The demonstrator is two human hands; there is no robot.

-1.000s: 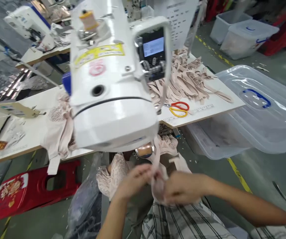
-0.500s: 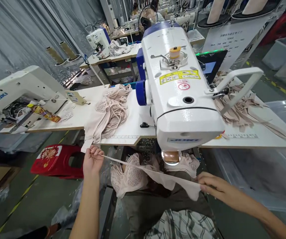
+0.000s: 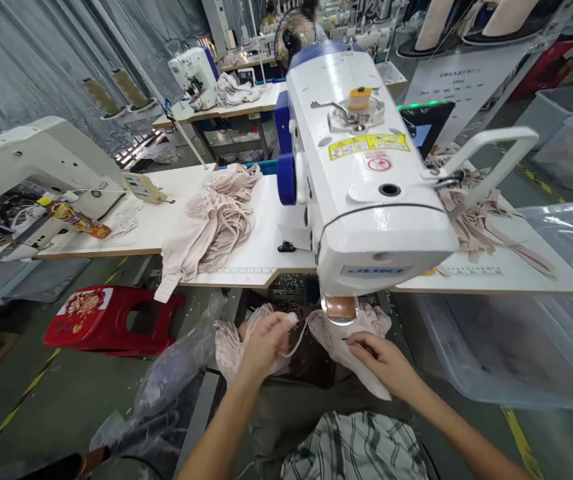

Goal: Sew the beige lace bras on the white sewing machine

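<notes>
A pale pink lace bra (image 3: 229, 350) lies across my lap, below the head of a white JUKI sewing machine (image 3: 391, 233). My left hand (image 3: 265, 345) has its fingers closed on a thin strap (image 3: 297, 345) of this bra. A small pale end sticks out past the fingertips, and the strap hangs in a slack loop. My right hand (image 3: 384, 363) pinches the bra's smooth side band, just below the rounded metal guard (image 3: 341, 310) of the machine. Part of the left cup is hidden behind my left hand.
A pile of similar bras (image 3: 216, 220) lies on the white table left of the machine, some fabric overhanging its edge. Loose straps (image 3: 481, 220) lie to the right. A red stool (image 3: 111, 320), another sewing machine (image 3: 41, 180) and a clear plastic bin (image 3: 506, 353) stand around.
My left hand has moved right, from the table edge to near the machine head. My right hand has moved left and slightly up. The stretched strap and band have gone slack between them.
</notes>
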